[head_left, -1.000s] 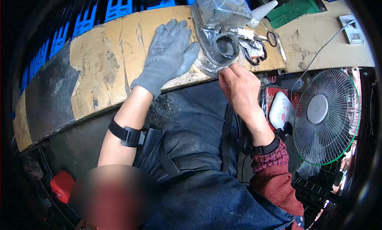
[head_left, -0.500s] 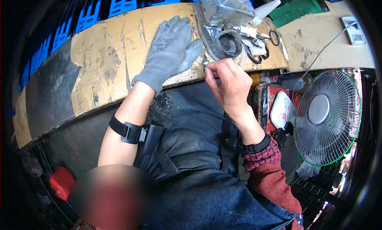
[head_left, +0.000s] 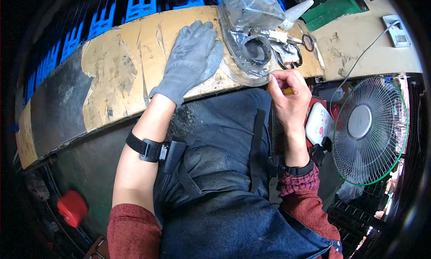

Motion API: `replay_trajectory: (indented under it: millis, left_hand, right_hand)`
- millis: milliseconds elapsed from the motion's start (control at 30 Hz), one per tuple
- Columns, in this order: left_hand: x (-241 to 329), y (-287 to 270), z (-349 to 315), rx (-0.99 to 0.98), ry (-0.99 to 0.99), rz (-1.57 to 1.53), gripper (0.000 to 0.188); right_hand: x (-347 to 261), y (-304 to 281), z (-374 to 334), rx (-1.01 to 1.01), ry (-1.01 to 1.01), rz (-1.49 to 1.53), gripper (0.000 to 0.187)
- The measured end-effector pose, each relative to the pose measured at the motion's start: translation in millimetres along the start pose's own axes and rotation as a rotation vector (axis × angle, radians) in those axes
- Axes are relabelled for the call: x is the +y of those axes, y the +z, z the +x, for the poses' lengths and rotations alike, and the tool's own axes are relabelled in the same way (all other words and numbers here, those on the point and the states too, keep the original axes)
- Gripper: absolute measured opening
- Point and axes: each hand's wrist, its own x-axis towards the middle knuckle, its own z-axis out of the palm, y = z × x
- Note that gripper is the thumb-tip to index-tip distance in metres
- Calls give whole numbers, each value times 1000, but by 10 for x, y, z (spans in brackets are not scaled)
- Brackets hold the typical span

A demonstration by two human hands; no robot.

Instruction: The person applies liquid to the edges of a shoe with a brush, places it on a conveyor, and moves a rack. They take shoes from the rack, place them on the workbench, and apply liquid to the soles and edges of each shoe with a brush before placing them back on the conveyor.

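Note:
My left hand wears a grey work glove and lies flat, palm down, on the cardboard-covered bench. Its fingers are stretched out and it holds nothing. My bare right hand is at the bench's front edge, thumb and fingertips pinched together beside the rim of a clear plastic tray. Whatever is in the pinch, if anything, is too small to make out. In the tray stands a dark-smeared round cup, and behind it sits a cloudy clear plastic box.
Right of the cup lie scissors and a white cone-tipped nozzle. A green sheet and a white socket strip are farther right. A green-rimmed fan stands right of my arm. Blue plastic racks line the back.
My right hand has moved right, from near the glove to the right side of the tray's front rim, still pinched. The gloved left thumb has drawn in closer to its fingers.

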Motion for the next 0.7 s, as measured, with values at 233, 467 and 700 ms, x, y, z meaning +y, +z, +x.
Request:
replay_trajectory:
  millis: [233, 467, 700]
  left_hand:
    - [41, -31, 23, 6, 11, 17, 36]
    - [5, -32, -1, 43, 92, -45, 36]
    - [133, -79, 76, 61, 96, -119, 33]
  right_hand:
    - [270, -551, -116, 105, 200, 259, 4]
    - [715, -1058, -702, 169, 451, 185, 4]
    - [1442, -1023, -1703, 45, 708, -206, 10]
